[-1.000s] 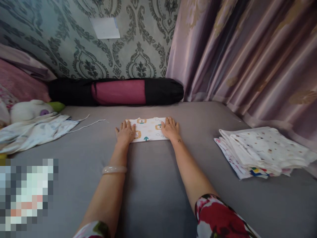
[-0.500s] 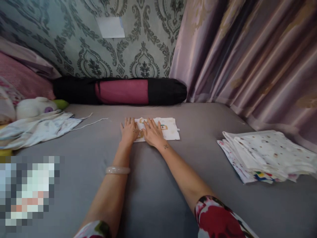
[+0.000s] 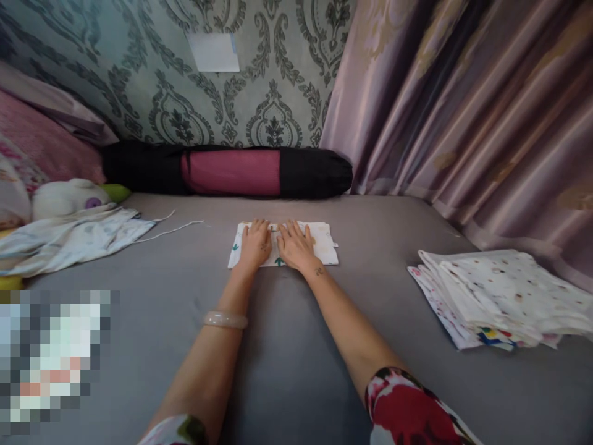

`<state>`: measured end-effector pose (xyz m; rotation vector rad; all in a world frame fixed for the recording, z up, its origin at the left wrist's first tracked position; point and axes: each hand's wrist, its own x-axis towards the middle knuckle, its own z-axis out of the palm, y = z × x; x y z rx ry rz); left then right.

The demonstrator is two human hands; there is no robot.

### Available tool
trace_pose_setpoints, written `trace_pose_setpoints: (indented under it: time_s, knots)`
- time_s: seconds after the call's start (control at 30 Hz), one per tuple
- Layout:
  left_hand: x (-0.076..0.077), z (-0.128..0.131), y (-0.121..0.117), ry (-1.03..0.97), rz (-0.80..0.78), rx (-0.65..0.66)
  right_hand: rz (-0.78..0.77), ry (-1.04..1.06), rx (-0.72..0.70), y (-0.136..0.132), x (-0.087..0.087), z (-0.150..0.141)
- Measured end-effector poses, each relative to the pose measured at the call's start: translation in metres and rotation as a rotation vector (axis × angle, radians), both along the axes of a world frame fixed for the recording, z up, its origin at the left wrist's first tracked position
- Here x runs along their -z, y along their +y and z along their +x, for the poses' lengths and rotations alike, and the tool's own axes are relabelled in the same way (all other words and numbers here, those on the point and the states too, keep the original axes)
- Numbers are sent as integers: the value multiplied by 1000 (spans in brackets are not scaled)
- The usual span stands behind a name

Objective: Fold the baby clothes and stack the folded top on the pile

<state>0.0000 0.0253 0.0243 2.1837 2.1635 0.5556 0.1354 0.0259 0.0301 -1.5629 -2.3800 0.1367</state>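
A white folded cloth (image 3: 325,252) with green and tan prints lies flat on the grey bed sheet, ahead of me in the middle of the view. My left hand (image 3: 256,243) rests palm down on its left half, fingers stretched forward. Beside it, my right hand (image 3: 295,245) lies flat on the right half with its fingers a little spread. A narrow strip of cloth shows between the two hands, and their palms hide part of the print. A small tag sticks out at the cloth's right edge.
To the right is a stack of folded printed cloths (image 3: 504,284). A pale garment (image 3: 88,238) with white cords lies at the left, near a white plush toy (image 3: 65,196). A black and maroon roll (image 3: 231,172) runs along the wall, beside a purple curtain (image 3: 384,123).
My left hand has shifted right, nearer to my right hand. The cloth now reaches out left of it, and its visible print has changed from mostly orange to green leaves.
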Motion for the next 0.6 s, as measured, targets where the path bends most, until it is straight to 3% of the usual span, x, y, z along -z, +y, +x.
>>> trace_pose_setpoints:
  time_s: [0.3,0.47,0.6]
  knots:
    - [17,13,2,94,-114,102,-42,-28,13,5,11,6]
    - [11,14,0,105,-84,85,-15,10,21,6,9,8]
    - [6,19,-2,121,22,50,52,49,150,6,7,14]
